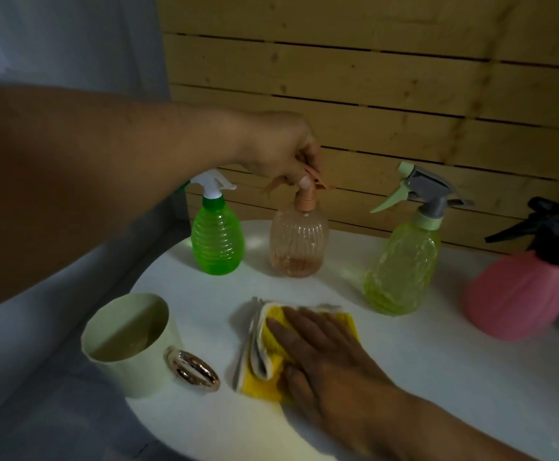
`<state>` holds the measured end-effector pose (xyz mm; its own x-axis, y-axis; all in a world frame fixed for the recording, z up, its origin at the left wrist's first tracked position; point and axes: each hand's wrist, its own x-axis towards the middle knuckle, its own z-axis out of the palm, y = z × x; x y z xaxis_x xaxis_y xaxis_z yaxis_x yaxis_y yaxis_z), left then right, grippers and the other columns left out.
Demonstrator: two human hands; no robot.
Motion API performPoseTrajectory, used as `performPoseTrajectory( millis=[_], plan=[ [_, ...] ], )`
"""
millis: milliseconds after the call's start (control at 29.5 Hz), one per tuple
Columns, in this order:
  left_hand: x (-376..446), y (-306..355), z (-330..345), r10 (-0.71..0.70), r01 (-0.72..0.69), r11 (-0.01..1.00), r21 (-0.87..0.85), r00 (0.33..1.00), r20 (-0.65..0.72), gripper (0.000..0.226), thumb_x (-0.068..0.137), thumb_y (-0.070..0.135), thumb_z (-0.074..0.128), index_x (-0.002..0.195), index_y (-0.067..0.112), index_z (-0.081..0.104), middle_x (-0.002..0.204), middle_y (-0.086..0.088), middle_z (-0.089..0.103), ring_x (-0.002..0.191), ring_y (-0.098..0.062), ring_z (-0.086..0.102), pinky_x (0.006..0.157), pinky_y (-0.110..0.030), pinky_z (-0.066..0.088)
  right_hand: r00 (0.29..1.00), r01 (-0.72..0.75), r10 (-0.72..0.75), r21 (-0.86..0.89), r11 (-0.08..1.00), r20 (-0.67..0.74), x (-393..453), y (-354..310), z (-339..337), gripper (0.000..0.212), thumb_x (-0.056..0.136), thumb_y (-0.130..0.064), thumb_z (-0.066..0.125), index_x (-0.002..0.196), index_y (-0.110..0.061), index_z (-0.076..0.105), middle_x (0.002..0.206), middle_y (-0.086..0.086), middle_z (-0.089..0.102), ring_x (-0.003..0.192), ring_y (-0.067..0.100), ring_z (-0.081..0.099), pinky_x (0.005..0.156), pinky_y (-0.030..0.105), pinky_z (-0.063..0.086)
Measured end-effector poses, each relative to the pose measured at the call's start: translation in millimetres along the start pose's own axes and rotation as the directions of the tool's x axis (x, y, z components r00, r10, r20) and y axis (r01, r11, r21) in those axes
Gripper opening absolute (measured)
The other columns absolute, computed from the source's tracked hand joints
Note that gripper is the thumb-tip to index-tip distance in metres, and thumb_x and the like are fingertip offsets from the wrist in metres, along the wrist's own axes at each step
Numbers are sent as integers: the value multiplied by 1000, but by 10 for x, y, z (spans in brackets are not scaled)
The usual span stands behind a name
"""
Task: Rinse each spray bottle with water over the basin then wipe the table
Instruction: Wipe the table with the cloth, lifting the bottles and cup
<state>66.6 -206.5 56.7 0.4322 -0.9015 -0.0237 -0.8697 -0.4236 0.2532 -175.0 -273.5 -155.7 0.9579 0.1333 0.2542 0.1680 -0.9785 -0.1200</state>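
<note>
A white round tabletop (421, 377) is being shown against a wall of pale wooden slats (371, 78), the light dim. The left hand (281, 151) is being held over the peach spray bottle (298, 241), its fingers curled round the pump head and pinching it from above; the ribbed, see-through bottle is standing upright with a little liquid at its bottom. Just left of it the green ribbed spray bottle (217, 241) with a white trigger is standing untouched. The right hand (318, 357) is being pressed flat, fingers straight, on the folded yellow cloth (271, 347) at the middle of the tabletop. To the right, well apart from both hands, the yellow-green spray bottle (401, 267) with a grey and pale green trigger and the pink spray bottle (517, 294) with a black trigger are standing upright. A cream mug (128, 344) with a shiny handle is sitting at the left edge, holding water. No writing can be read.
</note>
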Motion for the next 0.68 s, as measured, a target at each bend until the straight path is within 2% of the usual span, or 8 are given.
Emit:
performPoseTrajectory(
  millis=[68,136,203,271,373,441,610,678],
  plan=[
    [-12,-20,60,5,-5,1000,-25,999,37,18,91,20,76,110,17,75,93,-3,76,59,4,59,69,-25,49,1000,8,-5,-71,997,30,-72,-35,-25,59,91,-49,42,147,-31,50,148,1,56,133,23,57,106,47,50],
    [-16,-33,115,2,-1,1000,-19,999,40,18,92,19,76,109,17,75,86,2,74,55,8,57,65,-21,46,1000,-24,25,-83,996,5,-78,-54,-16,58,90,-51,43,145,-32,52,146,-1,58,131,20,59,109,39,44],
    [-24,-48,150,-1,1,1000,-12,999,40,14,92,19,76,105,22,74,71,13,69,55,8,56,59,-15,43,999,-49,50,-71,996,7,-63,-82,-6,58,90,-51,42,144,-33,52,145,-1,58,131,20,59,106,40,48],
    [-35,-65,163,-6,6,1000,-16,999,46,12,92,21,76,103,24,74,63,18,66,56,7,57,61,-17,44,998,-63,63,-82,995,-1,-52,-94,18,58,90,-51,43,143,-31,53,144,1,59,130,21,60,100,48,53],
    [-50,-86,173,-18,20,999,-41,998,57,14,91,22,77,105,23,76,83,9,74,66,4,60,74,-26,49,995,-94,96,-100,991,9,-14,-113,35,56,91,-52,42,140,-29,56,141,3,62,127,24,62,100,51,52],
    [-64,-85,164,-22,25,999,-46,998,59,16,91,23,77,107,24,76,91,2,76,76,-4,63,78,-28,50,992,-125,126,-117,985,3,24,-128,59,55,92,-51,41,139,-28,59,140,4,63,126,24,63,100,50,52],
    [-77,-62,146,-48,51,998,-49,997,59,19,90,23,78,109,23,77,72,11,71,72,-9,65,73,-26,48,981,-193,193,-124,973,-17,107,-161,82,55,91,-50,41,134,-26,66,137,7,65,123,27,65,98,49,54],
    [-88,-44,147,-53,55,998,-38,997,62,21,90,25,78,111,25,76,76,10,73,74,-11,67,75,-27,49,982,-190,188,-133,973,-23,108,-155,87,56,90,-50,41,133,-25,66,135,7,66,122,27,66,96,50,55]
  ],
)
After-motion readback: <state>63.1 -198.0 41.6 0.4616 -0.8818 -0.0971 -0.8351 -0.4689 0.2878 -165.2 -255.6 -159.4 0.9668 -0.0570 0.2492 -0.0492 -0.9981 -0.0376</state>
